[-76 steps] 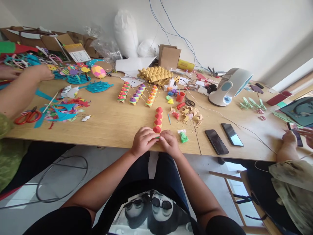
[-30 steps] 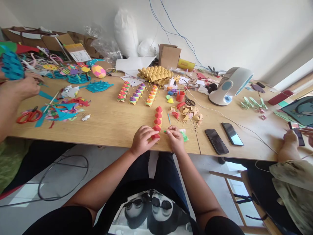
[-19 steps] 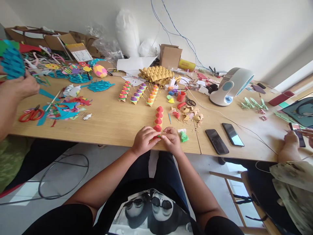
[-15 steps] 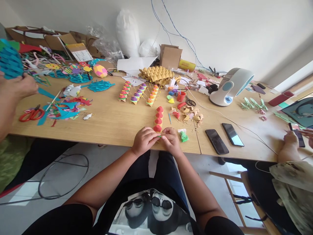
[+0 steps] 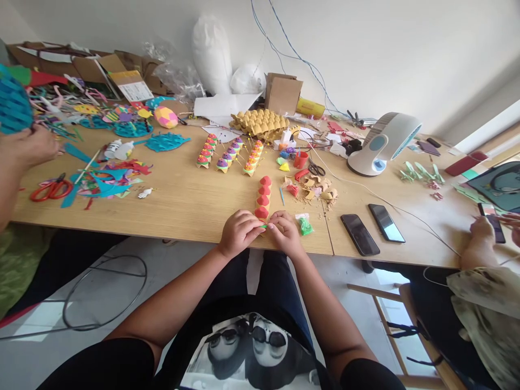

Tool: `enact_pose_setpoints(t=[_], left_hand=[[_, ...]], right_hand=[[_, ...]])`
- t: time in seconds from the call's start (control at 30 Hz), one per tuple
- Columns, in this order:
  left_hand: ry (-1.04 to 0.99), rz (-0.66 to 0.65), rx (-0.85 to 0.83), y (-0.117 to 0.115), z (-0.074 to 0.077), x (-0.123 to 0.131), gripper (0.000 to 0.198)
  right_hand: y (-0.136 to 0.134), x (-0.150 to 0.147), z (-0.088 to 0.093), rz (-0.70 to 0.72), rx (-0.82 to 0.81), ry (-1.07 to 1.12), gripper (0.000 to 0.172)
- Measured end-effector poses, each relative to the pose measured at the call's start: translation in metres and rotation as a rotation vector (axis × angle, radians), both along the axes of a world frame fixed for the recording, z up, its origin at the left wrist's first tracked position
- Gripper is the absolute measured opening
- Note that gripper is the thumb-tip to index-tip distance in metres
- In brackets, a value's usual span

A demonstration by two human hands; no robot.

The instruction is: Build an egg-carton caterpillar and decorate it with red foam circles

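Note:
A strip of red-painted egg-carton cups [image 5: 263, 195] lies on the wooden table [image 5: 182, 206], running away from me. My left hand [image 5: 239, 232] grips its near end at the table's front edge. My right hand [image 5: 284, 233] meets it there, fingers pinched on a small green piece against the nearest cup. A little bag of green bits [image 5: 304, 225] lies just right of my right hand.
Three rows of decorated carton cups [image 5: 227, 154] stand further back, with an egg tray [image 5: 260, 123], a desk fan [image 5: 384, 143] and two phones [image 5: 371, 227]. A person's hand [image 5: 28, 146] at left holds a blue paper piece; red scissors [image 5: 51, 189] lie nearby. Another person's hand [image 5: 481, 230] rests at right.
My right hand came back from the green bag to the near end of the red strip and closed against my left hand. The person at left lifted a blue paper piece.

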State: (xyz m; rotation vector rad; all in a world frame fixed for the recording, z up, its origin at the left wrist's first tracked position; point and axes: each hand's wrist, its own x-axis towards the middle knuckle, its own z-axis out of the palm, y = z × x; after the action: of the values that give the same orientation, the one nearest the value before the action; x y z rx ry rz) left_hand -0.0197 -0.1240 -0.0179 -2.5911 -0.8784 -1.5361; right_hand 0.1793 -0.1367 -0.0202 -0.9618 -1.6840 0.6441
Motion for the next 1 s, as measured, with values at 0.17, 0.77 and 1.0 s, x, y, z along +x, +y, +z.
enact_pose_setpoints(t=[0.17, 0.77, 1.0], left_hand=[[0.045, 0.028, 0.006, 0.0004, -0.0022, 0.0014, 0.030], [-0.018, 0.030, 0.006, 0.0004, -0.0021, 0.0005, 0.011], [-0.044, 0.005, 0.002, -0.0001, -0.0022, 0.0002, 0.006]], right_hand=[[0.0004, 0.0007, -0.0005, -0.023, -0.029, -0.002, 0.031], [0.0008, 0.0004, 0.0002, 0.041, -0.005, -0.016, 0.039], [-0.0018, 0.0003, 0.0055, 0.079, -0.030, -0.019, 0.033]])
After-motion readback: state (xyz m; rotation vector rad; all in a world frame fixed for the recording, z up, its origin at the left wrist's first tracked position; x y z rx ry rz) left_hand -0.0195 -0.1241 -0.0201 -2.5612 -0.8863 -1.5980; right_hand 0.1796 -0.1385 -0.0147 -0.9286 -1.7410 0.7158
